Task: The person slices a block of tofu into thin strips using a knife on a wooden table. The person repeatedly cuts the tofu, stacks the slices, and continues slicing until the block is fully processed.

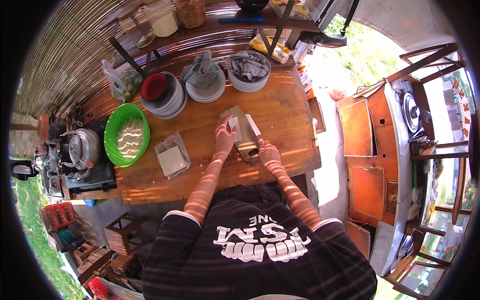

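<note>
A wooden cutting board (237, 112) with a hole in its near end lies on the wooden table. My left hand (224, 137) holds a flat white rectangular piece (234, 126) on it, thumb and fingers astride the piece. A pile of narrow white strips (253, 125) rests at the board's right edge. Beside the board's near end is my right hand (269, 153), its fingers curled around what looks like a knife handle; the blade is hard to make out. Left of my left arm, a stack of square white sheets (171, 160) sits in an opened plastic wrapper (183, 145).
A green bowl (146, 144) of pale, crumbly food stands at the left, by a metal kettle (84, 144) on a stove. Along the back are stacked plates (174, 107), more plates (205, 93) under a cloth, and bowls (247, 85). A shelf (221, 24) overhangs them.
</note>
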A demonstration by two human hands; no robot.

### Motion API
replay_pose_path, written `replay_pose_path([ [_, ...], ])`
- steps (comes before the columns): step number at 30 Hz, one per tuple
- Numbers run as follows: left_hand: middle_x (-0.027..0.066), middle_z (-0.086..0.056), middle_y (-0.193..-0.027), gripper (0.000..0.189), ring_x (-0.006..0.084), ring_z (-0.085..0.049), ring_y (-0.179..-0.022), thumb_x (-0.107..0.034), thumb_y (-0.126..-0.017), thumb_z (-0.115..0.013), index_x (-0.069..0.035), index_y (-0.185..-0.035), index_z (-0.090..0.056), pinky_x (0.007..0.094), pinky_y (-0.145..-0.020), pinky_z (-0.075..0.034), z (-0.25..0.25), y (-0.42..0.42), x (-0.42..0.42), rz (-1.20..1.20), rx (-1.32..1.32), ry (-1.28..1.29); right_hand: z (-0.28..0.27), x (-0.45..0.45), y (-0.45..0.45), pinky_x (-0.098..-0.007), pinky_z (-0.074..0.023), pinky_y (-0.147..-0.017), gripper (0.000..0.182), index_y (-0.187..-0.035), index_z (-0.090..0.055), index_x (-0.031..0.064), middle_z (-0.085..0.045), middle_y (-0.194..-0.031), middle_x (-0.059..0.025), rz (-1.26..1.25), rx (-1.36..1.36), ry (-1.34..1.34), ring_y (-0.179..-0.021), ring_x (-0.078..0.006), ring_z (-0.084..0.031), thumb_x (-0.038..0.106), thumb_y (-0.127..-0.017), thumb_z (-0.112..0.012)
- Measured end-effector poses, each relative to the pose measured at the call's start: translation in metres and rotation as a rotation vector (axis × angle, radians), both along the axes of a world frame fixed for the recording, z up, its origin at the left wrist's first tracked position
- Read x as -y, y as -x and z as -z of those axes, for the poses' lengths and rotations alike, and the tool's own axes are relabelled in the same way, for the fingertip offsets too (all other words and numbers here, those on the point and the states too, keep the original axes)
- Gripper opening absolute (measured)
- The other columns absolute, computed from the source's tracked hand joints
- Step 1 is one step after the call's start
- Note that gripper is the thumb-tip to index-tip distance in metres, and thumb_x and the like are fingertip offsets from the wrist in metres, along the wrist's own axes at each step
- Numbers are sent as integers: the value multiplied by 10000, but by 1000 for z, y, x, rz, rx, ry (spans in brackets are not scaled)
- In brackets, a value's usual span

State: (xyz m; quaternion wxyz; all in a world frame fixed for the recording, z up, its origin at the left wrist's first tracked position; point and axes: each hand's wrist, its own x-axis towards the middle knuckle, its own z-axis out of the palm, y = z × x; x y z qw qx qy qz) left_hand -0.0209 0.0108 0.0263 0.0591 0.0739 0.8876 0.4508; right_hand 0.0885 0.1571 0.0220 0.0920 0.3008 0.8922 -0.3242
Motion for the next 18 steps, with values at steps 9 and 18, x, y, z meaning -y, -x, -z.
replay_pose_path([
  [9,73,-414,-1421,512,326,-486,-1191,-185,-801,-665,-103,-1288,-533,371,-1008,-418,15,-33,21,202,-59,164,3,8,-18,-523,-468,-806,490,-1004,-614,58,-636,-924,-281,113,38,40,-930,-462,-591,451,-984,-322],
  [18,87,-514,-1266,425,295,-494,-1177,-297,-819,-663,-111,-1192,-586,388,-973,-434,4,-33,20,274,65,181,26,33,-9,-513,-477,-813,505,-1011,-616,31,-633,-930,-295,59,-90,49,-938,-453,-600,432,-987,-310],
])
